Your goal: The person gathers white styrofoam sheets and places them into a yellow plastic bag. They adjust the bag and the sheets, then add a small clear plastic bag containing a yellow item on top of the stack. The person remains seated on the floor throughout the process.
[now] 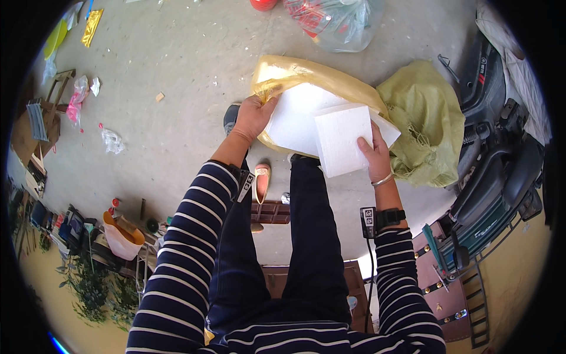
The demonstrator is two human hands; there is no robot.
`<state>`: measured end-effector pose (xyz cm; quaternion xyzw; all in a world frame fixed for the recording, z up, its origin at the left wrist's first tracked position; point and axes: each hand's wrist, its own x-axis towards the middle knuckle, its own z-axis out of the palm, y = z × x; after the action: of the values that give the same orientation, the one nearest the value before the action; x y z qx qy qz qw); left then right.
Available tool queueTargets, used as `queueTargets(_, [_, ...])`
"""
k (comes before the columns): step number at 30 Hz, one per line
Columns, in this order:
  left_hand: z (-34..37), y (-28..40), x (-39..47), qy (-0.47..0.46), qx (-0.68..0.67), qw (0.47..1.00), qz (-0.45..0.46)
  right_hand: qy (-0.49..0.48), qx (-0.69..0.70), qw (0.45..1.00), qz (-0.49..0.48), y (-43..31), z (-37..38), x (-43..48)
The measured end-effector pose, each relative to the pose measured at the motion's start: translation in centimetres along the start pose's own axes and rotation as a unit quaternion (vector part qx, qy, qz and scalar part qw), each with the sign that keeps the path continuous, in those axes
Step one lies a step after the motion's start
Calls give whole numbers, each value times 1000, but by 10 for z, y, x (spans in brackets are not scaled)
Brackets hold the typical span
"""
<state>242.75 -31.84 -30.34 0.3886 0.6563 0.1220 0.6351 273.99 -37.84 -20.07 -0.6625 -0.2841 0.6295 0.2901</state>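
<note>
A yellow translucent plastic bag (318, 71) lies mouth towards me, with white foam sheets (294, 117) inside it. My left hand (254, 115) grips the gathered rim of the bag at its left side. In my right hand (375, 152) is a white foam block (342, 137), pinched at its right edge with the thumb on top. That block overlaps the bag's mouth and the foam behind it. Part of the bag's lower edge is hidden by the block.
A yellow-green woven sack (424, 124) slumps right of the bag, beside a parked motorcycle (491, 177). A clear bag with red items (336, 22) lies beyond. One beige shoe (262, 181) sits between my legs. Plastic scraps (112, 140) litter the concrete floor (177, 53).
</note>
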Motion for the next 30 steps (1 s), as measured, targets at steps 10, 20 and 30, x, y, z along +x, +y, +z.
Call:
queueTargets(10, [-10,14,7,-32,-331,916,-224,-157,-41,987,-20,-37,49,17])
queueTargets(20, [-30,25,-25,-3,-245,952,-185,-157,-217,962,58,-35,47,35])
queueTargets(30, [-31,9,-31,-109,-286,921,-243,-238,-110,955,141,-64,62,43])
